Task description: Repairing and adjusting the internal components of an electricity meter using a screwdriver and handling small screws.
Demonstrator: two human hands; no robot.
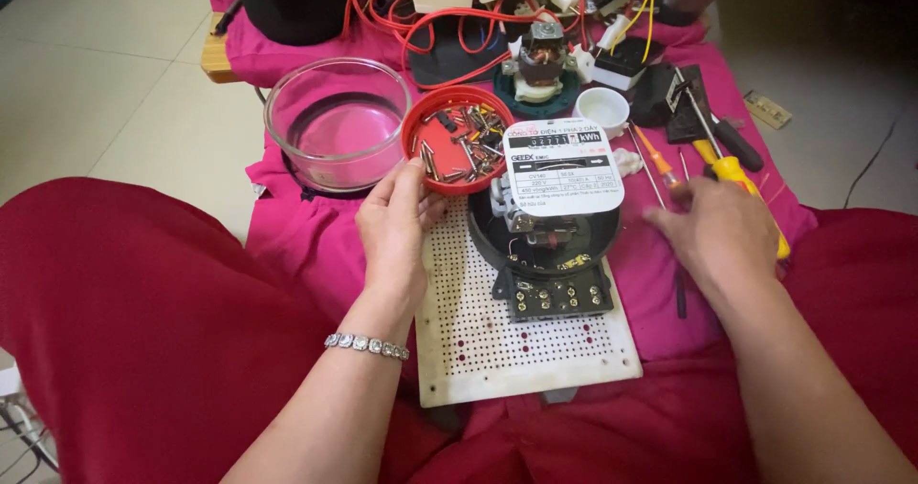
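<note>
- My left hand [394, 224] rests open-fingered against the red dish of screws [457, 140].
- My right hand [719, 231], blurred, hovers over the screwdrivers [729, 170]; its grip I cannot tell.
- The opened meter [553, 231] sits on the perforated board [516, 341] between them; I judge steadying the dish wise.

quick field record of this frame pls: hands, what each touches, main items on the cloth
left hand: fingers on rim of red lid holding small screws
right hand: blurred, over screwdrivers, grip unclear
centre: opened electric meter on white perforated board
beside lid: empty glass bowl
behind: red wires, small white cup
surface: pink cloth
</note>
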